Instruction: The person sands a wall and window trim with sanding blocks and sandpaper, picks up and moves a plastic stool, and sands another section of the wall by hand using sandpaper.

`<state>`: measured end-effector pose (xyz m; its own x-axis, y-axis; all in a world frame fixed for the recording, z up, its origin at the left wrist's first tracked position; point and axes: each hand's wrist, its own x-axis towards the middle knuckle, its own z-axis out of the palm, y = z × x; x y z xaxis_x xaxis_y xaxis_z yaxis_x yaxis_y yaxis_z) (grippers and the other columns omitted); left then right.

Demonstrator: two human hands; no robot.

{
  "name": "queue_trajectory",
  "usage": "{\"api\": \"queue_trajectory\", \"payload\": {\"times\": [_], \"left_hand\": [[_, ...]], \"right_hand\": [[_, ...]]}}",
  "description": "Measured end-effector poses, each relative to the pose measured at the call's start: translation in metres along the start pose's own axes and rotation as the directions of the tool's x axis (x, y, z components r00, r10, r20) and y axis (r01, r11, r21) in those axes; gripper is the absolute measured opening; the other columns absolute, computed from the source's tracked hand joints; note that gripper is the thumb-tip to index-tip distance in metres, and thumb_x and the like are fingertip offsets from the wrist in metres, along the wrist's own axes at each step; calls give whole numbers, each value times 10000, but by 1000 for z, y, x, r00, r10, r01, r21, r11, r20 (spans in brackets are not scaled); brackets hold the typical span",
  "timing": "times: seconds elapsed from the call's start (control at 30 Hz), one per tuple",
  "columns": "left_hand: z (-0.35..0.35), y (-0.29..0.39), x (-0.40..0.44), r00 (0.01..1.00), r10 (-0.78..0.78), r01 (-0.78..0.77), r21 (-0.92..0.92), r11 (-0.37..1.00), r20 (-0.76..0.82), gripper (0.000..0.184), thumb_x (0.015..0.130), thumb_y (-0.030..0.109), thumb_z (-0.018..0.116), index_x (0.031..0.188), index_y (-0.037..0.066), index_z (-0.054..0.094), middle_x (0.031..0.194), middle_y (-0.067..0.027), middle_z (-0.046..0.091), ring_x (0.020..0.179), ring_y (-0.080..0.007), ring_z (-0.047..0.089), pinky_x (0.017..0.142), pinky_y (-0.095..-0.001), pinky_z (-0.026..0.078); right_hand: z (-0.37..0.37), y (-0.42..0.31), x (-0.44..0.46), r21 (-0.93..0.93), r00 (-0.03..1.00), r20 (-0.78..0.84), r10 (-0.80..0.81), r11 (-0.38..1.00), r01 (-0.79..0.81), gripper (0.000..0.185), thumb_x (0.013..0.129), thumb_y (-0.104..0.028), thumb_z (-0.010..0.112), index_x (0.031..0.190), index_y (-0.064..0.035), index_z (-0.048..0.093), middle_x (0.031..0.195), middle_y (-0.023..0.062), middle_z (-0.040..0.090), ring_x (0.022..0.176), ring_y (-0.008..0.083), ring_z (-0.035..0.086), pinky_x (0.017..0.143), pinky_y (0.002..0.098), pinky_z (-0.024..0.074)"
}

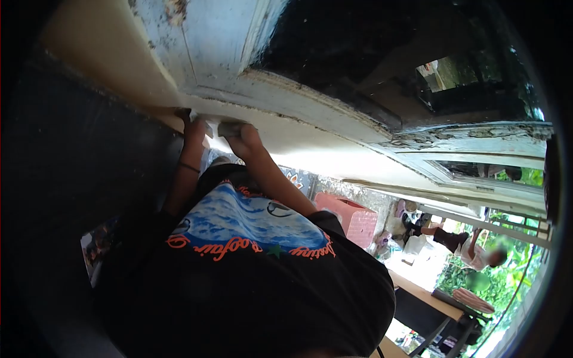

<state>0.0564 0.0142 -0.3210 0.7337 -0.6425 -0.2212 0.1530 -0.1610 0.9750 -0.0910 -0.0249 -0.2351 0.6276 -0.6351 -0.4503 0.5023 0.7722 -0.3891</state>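
Observation:
My left hand (196, 129), with a dark band on the wrist, is raised against the cream wall (304, 134). Its fingers are closed around a small dark grey item (184, 113) that I cannot make out. Just to its right, my right hand (246, 142) presses a flat grey pad (231, 128) to the same wall surface. The two hands are close together but apart, below a weathered white window frame (224, 83).
Dark window glass (358, 53) fills the upper right. A pink plastic container (349, 218) stands at the lower right. Farther off are a person (468, 247) outdoors, a wooden-topped table (427, 293) and green plants. My black printed shirt (268, 292) fills the bottom.

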Motion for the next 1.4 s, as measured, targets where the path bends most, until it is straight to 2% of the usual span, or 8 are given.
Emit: {"api": "queue_trajectory", "payload": {"times": [0.07, 0.13, 0.43, 0.47, 0.8, 0.9, 1.07, 1.4], "left_hand": [[1, 21, -14, 999, -21, 24, -69, 997, 45, 637, 728, 149, 485, 1276, -7, 200, 1246, -166, 329, 1161, -268, 323, 963, -342, 272], [11, 97, -49, 893, -388, 440, -273, 855, 227, 524, 742, 166, 472, 1215, 16, 303, 1183, -140, 379, 1087, -246, 390, 926, -399, 315], [25, 135, -79, 805, -342, 542, -365, 757, 485, 321, 785, 131, 437, 1086, 28, 395, 1090, -110, 413, 1070, -277, 412, 886, -448, 368], [26, 127, -77, 786, -334, 560, -370, 742, 520, 316, 791, 148, 434, 1083, 34, 396, 1098, -112, 418, 1080, -275, 406, 893, -458, 361], [31, 125, -81, 823, -313, 493, -324, 808, 473, 400, 798, 170, 429, 1171, 36, 374, 1150, -112, 431, 1063, -279, 438, 899, -435, 342], [32, 131, -79, 817, -336, 495, -271, 826, 469, 396, 802, 172, 434, 1168, 30, 379, 1137, -108, 440, 1057, -263, 446, 892, -418, 353], [37, 124, -79, 841, -326, 471, -289, 833, 432, 377, 804, 171, 432, 1151, 25, 395, 1104, -111, 461, 1033, -253, 466, 881, -393, 369], [36, 124, -84, 771, -335, 507, -203, 838, 542, 388, 814, 195, 464, 1135, -7, 379, 1142, -116, 433, 1059, -263, 439, 895, -376, 361]], "right_hand": [[29, -35, -40, 89, 995, -71, -74, 993, 80, 397, 752, 51, 306, 1148, 75, 333, 1128, 201, 395, 1013, 325, 426, 910, 430, 353], [45, -69, -79, 75, 993, -26, -115, 990, 117, 397, 773, 57, 277, 1165, 122, 271, 1154, 252, 364, 1065, 352, 399, 936, 434, 352], [-46, -49, -28, 95, 988, -94, -120, 987, 129, 477, 667, 76, 282, 1134, 16, 359, 1159, 171, 392, 1064, 312, 405, 896, 458, 365], [-55, -51, -29, 93, 991, -16, -133, 987, 134, 383, 789, 18, 278, 1166, 29, 341, 1161, 162, 399, 1081, 280, 402, 921, 418, 351], [-76, -58, -34, 120, 957, -234, -172, 972, 204, 474, 744, 45, 294, 1210, -37, 328, 1210, 144, 381, 1112, 314, 384, 919, 443, 356], [-29, -76, -75, 2, 950, -40, -308, 951, 309, 502, 698, 83, 292, 1192, -3, 324, 1163, 163, 408, 1083, 312, 412, 919, 430, 362], [-29, -93, -78, -2, 946, -209, -248, 968, 253, 481, 688, 73, 303, 1166, 25, 332, 1151, 171, 409, 1084, 319, 412, 914, 439, 369], [-48, -102, -86, 3, 945, -144, -292, 955, 296, 480, 686, 79, 268, 1161, 54, 333, 1164, 192, 407, 1095, 333, 402, 934, 441, 362]]}}
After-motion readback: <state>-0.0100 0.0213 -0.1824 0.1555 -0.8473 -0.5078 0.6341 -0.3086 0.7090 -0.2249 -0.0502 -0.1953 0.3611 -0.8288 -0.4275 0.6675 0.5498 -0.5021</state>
